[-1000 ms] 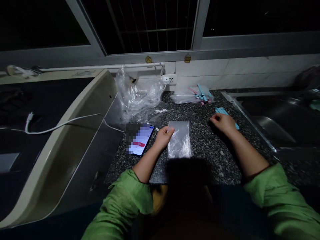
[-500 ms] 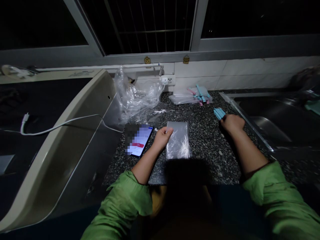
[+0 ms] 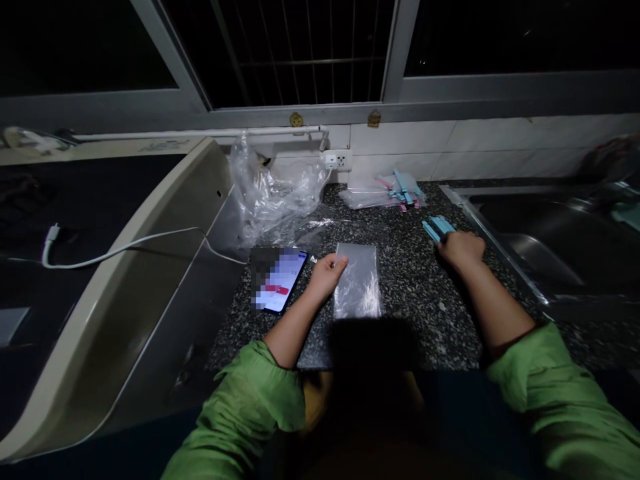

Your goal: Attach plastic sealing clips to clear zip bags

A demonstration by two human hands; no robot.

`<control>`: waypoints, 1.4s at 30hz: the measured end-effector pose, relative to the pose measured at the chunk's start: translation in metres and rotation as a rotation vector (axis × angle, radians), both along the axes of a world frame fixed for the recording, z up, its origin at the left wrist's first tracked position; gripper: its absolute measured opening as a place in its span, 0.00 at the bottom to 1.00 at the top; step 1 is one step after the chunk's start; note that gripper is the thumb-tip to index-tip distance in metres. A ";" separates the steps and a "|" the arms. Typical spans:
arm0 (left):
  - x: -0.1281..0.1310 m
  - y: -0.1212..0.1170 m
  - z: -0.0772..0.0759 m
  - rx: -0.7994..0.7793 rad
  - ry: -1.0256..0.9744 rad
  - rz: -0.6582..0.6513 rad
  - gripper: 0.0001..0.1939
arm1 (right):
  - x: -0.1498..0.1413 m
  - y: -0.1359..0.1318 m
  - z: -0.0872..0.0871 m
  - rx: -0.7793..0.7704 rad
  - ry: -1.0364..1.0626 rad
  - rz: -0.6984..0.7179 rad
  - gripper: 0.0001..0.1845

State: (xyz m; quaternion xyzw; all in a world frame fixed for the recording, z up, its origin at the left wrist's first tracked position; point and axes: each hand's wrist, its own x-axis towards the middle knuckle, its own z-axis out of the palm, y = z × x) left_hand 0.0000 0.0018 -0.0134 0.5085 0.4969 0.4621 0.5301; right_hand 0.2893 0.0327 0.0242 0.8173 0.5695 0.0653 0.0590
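My left hand [image 3: 327, 273] is closed on the upper left edge of a flat clear plastic bag [image 3: 357, 280], thumb on top, and the bag lies on the counter. To the right, my right hand [image 3: 461, 249] is curled over the near ends of several light-blue plastic strips [image 3: 441, 225], which resemble bag clips. One strip sits slightly apart on their left side. The fingertips of this hand are hidden beneath it. Farther back, more blue and pink strips [image 3: 400, 189] rest on a stack of clear bags [image 3: 363, 198].
A phone [image 3: 280, 283] with a lit screen lies left of my left hand. Behind it is a crumpled plastic bag [image 3: 283, 190]. A sink [image 3: 540, 260] borders the right side. A white cable [image 3: 150, 238] crosses the beige appliance [image 3: 95, 313] at left; a charger [image 3: 331, 161] is plugged into the wall.
My right hand has shifted slightly left, and one blue strip now stands apart from the bunch. The left hand keeps its hold on the plastic bag.
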 end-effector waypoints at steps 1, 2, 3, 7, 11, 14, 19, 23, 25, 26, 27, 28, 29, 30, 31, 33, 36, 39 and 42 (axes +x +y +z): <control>0.000 0.000 0.000 -0.006 -0.009 -0.004 0.17 | -0.001 0.000 0.000 -0.006 0.000 0.004 0.21; 0.000 0.000 0.000 -0.012 -0.018 -0.008 0.16 | -0.002 -0.001 0.001 -0.012 0.002 0.006 0.21; 0.000 -0.001 0.000 -0.016 -0.027 -0.012 0.16 | -0.003 -0.001 0.001 -0.021 0.008 0.004 0.21; 0.000 -0.001 0.000 -0.027 -0.073 -0.016 0.16 | -0.007 -0.001 0.002 -0.069 0.056 -0.016 0.21; 0.000 -0.001 -0.003 -0.082 -0.154 -0.032 0.17 | -0.013 -0.002 0.000 -0.051 0.054 0.049 0.20; 0.001 -0.001 -0.003 -0.126 -0.204 -0.042 0.19 | -0.020 -0.004 -0.004 0.019 0.040 0.148 0.19; 0.003 -0.001 -0.001 -0.158 -0.250 -0.057 0.21 | -0.034 -0.008 -0.011 0.164 0.076 0.351 0.16; 0.003 0.000 -0.004 -0.172 -0.263 -0.061 0.20 | -0.044 -0.013 -0.016 0.249 0.113 0.498 0.14; 0.003 0.000 -0.006 -0.177 -0.266 -0.070 0.19 | -0.049 -0.016 -0.019 0.305 0.132 0.574 0.14; 0.003 0.000 -0.006 -0.178 -0.268 -0.075 0.19 | -0.051 -0.017 -0.021 0.334 0.145 0.612 0.13; 0.003 0.000 -0.007 -0.178 -0.269 -0.079 0.19 | -0.053 -0.018 -0.022 0.363 0.158 0.649 0.13; 0.004 0.000 -0.008 -0.176 -0.270 -0.081 0.19 | -0.055 -0.019 -0.023 0.393 0.170 0.684 0.13; 0.004 0.000 -0.009 -0.175 -0.272 -0.084 0.20 | -0.056 -0.020 -0.025 0.422 0.183 0.718 0.13; 0.005 0.000 -0.009 -0.175 -0.275 -0.086 0.21 | -0.058 -0.022 -0.026 0.449 0.195 0.751 0.13; 0.005 0.001 -0.010 -0.175 -0.277 -0.088 0.21 | -0.060 -0.023 -0.026 0.474 0.208 0.782 0.13; 0.006 0.001 -0.010 -0.175 -0.277 -0.091 0.21 | -0.064 -0.027 -0.027 0.519 0.235 0.835 0.14; 0.007 0.001 -0.011 -0.175 -0.265 -0.096 0.19 | -0.070 -0.032 -0.026 0.564 0.278 0.900 0.14; 0.007 0.000 -0.011 -0.181 -0.263 -0.102 0.16 | -0.075 -0.036 -0.025 0.587 0.307 0.953 0.13; 0.007 0.000 -0.011 -0.194 -0.267 -0.109 0.15 | -0.078 -0.039 -0.024 0.598 0.324 0.994 0.12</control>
